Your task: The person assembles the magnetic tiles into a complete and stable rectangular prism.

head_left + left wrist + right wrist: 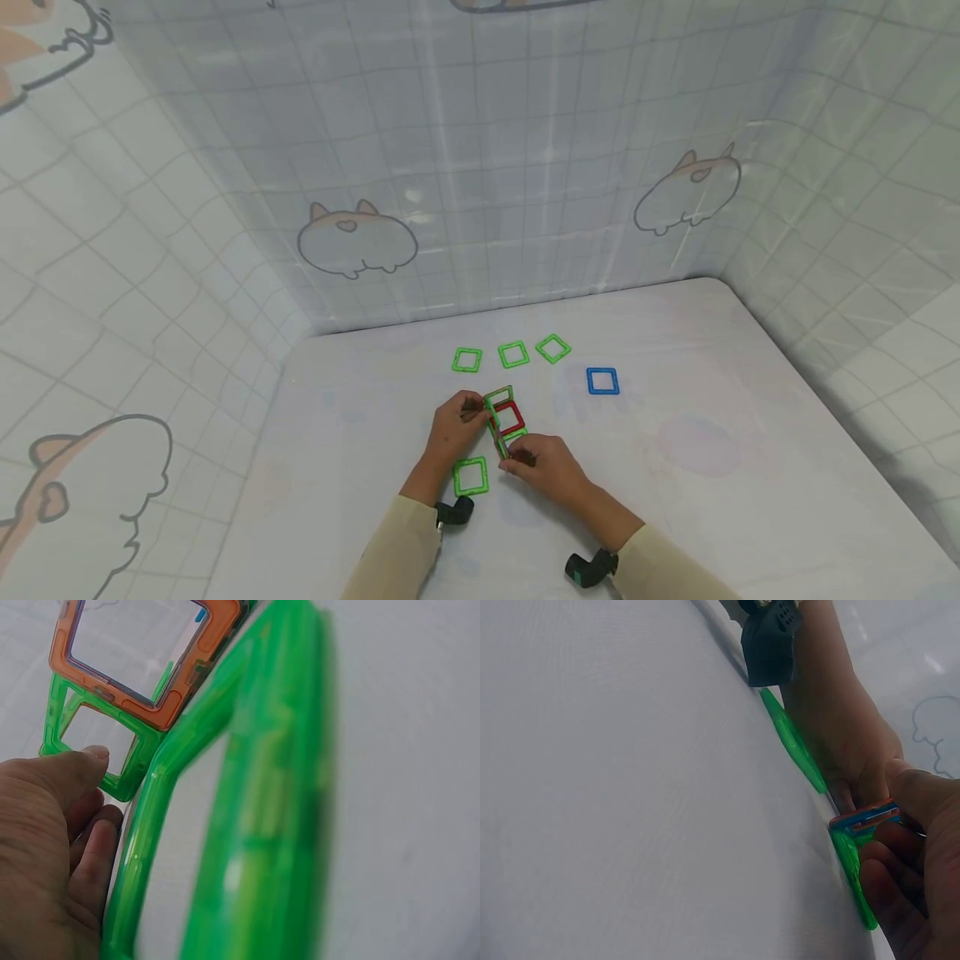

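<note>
At a small cluster of square magnetic tile frames, my left hand (pixel 453 429) pinches a green tile (pixel 142 763) standing on edge, thumb over its frame. My right hand (pixel 547 471) pinches an orange tile (pixel 214 641) at the near end; edge-on in the right wrist view, orange and blue edges (pixel 866 816) show between thumb and fingers. In the left wrist view the orange tile adjoins the green one. A red tile (pixel 516 409) sits in the cluster, with another green tile (pixel 510 390) at its far side. My right fingers hide part of the near end.
A loose green tile (pixel 486 477) lies flat just nearer than my left hand. Farther back lie three green tiles (pixel 467 370), and a blue tile (pixel 603 392) is at right. A patterned curtain (pixel 480 208) encloses the white table (pixel 712 375) at the back and sides.
</note>
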Tool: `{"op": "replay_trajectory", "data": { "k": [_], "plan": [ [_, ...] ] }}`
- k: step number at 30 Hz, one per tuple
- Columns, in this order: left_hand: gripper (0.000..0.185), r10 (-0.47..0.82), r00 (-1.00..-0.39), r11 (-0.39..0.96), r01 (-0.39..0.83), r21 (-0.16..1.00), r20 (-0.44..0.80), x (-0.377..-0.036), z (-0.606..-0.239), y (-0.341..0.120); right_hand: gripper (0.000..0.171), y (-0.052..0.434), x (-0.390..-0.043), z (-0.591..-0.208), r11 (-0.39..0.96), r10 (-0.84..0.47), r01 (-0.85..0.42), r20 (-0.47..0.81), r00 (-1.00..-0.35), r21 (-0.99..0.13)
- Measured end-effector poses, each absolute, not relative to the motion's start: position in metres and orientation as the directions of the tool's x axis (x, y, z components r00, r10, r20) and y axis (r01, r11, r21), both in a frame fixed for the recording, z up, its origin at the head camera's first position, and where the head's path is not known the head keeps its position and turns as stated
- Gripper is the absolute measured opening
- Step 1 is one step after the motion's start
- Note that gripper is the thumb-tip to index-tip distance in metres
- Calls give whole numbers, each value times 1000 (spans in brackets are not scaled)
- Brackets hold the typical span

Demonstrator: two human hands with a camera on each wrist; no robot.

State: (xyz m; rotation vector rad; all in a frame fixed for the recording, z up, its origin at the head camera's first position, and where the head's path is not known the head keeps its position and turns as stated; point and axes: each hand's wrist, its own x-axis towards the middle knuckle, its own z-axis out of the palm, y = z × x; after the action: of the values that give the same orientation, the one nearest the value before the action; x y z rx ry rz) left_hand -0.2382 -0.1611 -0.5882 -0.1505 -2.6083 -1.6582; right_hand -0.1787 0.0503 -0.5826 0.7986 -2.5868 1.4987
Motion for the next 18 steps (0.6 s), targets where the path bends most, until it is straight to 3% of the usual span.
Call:
{"op": "replay_trajectory", "data": {
  "k": [18],
  "plan": [
    [19,33,-990,484,133,865,134,-242,-594,-158,13,49,-177,-583,391,-418,-479,312,-853,-786]
  ]
}}
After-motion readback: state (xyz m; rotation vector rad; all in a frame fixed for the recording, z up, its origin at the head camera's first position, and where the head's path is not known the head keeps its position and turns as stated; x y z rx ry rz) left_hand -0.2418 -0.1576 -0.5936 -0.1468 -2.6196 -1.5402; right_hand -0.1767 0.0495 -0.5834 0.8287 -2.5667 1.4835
